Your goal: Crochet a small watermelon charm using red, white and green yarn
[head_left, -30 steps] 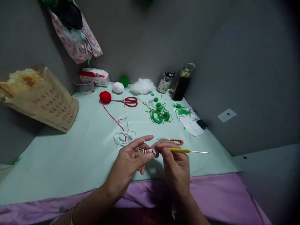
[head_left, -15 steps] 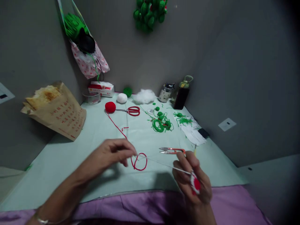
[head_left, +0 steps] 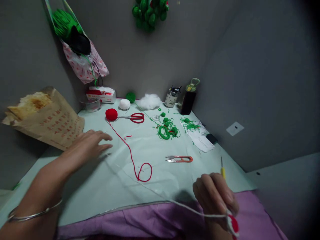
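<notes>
My left hand (head_left: 90, 143) hovers over the left part of the table, thumb and fingers apart, near the loose end of a white yarn (head_left: 155, 192). That yarn runs right to a small red-and-white crocheted piece (head_left: 233, 224) at my right hand (head_left: 216, 195). The right fingers are curled round the piece and a yellow-handled hook (head_left: 222, 171), which points up. Between the hands a red yarn (head_left: 131, 153) ends in a loop, leading back to a red ball (head_left: 111, 114). Orange thread snips (head_left: 180, 159) lie beyond my right hand.
Red-handled scissors (head_left: 137, 117), a white ball (head_left: 124, 104), stuffing (head_left: 150, 101) and green yarn pieces (head_left: 165, 131) lie farther back. A paper bag (head_left: 62, 123) with bread stands left. A bottle (head_left: 188, 101) and a tin (head_left: 172, 98) stand at the back right.
My left hand has moved left and its fingers have spread, off the white yarn, which now sags. My right hand has moved right and down with the piece and hook.
</notes>
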Action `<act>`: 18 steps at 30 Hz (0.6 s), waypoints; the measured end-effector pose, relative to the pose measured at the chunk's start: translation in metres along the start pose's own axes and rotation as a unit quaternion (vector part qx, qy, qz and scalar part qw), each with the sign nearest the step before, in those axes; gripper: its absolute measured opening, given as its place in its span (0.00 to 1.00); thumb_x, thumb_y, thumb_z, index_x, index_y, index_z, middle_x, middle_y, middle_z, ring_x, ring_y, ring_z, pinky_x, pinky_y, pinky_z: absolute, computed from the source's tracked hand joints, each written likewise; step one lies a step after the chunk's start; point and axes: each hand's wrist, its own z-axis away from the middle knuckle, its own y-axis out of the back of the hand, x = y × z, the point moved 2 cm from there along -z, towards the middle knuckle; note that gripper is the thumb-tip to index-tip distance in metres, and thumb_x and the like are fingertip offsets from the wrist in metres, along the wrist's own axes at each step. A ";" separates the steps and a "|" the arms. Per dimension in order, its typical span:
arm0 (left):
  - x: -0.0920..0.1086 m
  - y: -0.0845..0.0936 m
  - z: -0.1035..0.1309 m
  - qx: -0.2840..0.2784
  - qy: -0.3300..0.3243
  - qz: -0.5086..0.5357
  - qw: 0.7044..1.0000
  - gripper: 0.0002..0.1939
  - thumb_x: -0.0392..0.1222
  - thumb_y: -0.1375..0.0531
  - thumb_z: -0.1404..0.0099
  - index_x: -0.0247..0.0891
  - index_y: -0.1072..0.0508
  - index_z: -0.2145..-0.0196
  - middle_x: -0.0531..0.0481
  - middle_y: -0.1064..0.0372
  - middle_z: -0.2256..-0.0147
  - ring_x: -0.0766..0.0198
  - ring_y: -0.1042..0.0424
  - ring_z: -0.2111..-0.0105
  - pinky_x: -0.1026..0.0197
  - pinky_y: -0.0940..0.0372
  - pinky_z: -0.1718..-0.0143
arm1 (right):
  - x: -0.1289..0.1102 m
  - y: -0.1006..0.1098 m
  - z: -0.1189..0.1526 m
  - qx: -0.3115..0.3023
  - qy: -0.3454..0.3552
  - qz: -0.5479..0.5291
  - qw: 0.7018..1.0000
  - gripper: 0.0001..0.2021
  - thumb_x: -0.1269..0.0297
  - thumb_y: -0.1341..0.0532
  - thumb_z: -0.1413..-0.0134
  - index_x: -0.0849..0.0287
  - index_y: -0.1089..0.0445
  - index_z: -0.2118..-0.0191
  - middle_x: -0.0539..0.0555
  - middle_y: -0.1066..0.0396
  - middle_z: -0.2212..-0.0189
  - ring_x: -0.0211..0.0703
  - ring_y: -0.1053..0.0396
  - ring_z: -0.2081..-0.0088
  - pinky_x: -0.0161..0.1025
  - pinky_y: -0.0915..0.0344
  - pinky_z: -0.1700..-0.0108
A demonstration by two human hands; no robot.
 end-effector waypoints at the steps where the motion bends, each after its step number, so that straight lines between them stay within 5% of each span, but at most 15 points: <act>1: 0.015 -0.004 -0.014 -0.003 -0.027 -0.009 1.000 0.14 0.50 0.39 0.37 0.43 0.18 0.62 0.40 0.18 0.60 0.41 0.24 0.56 0.43 0.34 0.51 | 0.001 0.000 0.001 -0.002 -0.012 0.010 1.000 0.08 0.62 0.32 0.39 0.50 0.26 0.70 0.43 0.41 0.83 0.31 0.54 0.88 0.30 0.47 0.85; 7: 0.102 -0.049 -0.113 -0.028 -0.144 -0.032 0.989 0.09 0.44 0.38 0.28 0.39 0.20 0.55 0.44 0.22 0.52 0.48 0.26 0.48 0.41 0.34 0.44 | 0.011 0.005 0.001 0.044 -0.076 0.070 0.994 0.13 0.57 0.31 0.41 0.54 0.28 0.74 0.45 0.40 0.81 0.33 0.51 0.83 0.32 0.45 0.79; 13: 0.128 -0.109 -0.165 -0.021 -0.179 -0.016 0.984 0.17 0.45 0.37 0.27 0.39 0.27 0.43 0.41 0.28 0.43 0.51 0.24 0.49 0.43 0.26 0.50 | 0.016 0.012 -0.010 0.068 -0.119 0.098 0.986 0.17 0.52 0.29 0.44 0.56 0.31 0.75 0.46 0.38 0.81 0.32 0.50 0.83 0.32 0.48 0.79; 15: 0.128 -0.108 -0.174 -0.008 -0.171 0.000 0.985 0.18 0.45 0.37 0.27 0.39 0.27 0.43 0.41 0.28 0.43 0.51 0.24 0.50 0.44 0.26 0.50 | 0.015 0.016 -0.012 0.071 -0.122 0.095 0.985 0.18 0.53 0.28 0.44 0.57 0.31 0.76 0.46 0.39 0.81 0.31 0.49 0.82 0.31 0.46 0.78; 18: 0.115 -0.080 -0.183 0.032 -0.142 0.029 0.989 0.17 0.46 0.37 0.27 0.38 0.26 0.44 0.41 0.27 0.44 0.51 0.24 0.50 0.43 0.27 0.49 | 0.016 0.022 -0.011 0.070 -0.118 0.066 0.988 0.16 0.55 0.29 0.42 0.57 0.29 0.74 0.46 0.38 0.80 0.31 0.48 0.82 0.30 0.44 0.77</act>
